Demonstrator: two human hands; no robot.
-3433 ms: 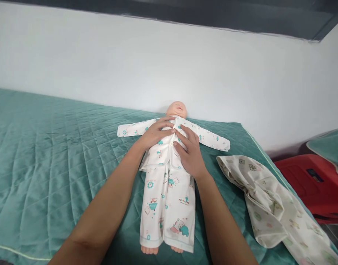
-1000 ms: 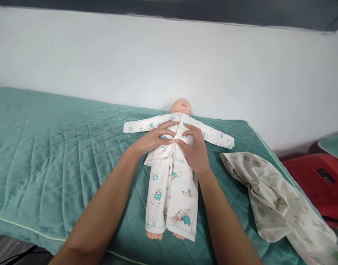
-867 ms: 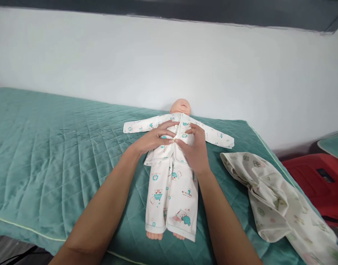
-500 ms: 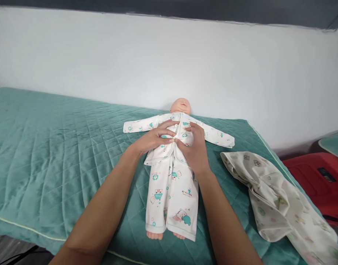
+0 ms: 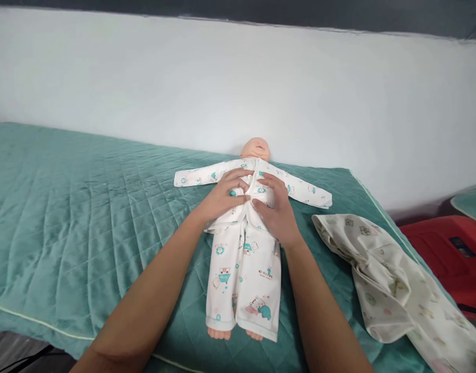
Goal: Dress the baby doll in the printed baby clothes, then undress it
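Observation:
A baby doll (image 5: 255,148) lies on its back in a white printed long-sleeved jacket (image 5: 304,192) and matching trousers (image 5: 261,280). My left hand (image 5: 228,192) rests on the jacket's front, fingers spread, with the thumb tip at the front edge near a small button. Opposite it, my right hand (image 5: 277,210) touches the other side of the jacket, its thumb and fingers apart and curved. The front edges meet at the chest and part below the hands towards the hem. Bare doll toes (image 5: 219,333) stick out of the trouser legs.
The doll lies on a green quilted bed cover (image 5: 86,223). A crumpled cream printed cloth (image 5: 385,280) lies to the right. Beyond that edge stands a red case-like object (image 5: 435,243). A white wall (image 5: 183,88) rises behind the doll's head.
My thumbs, close together at the button before, are now slightly apart. The right thumb has drawn back to the right. The doll lies as before.

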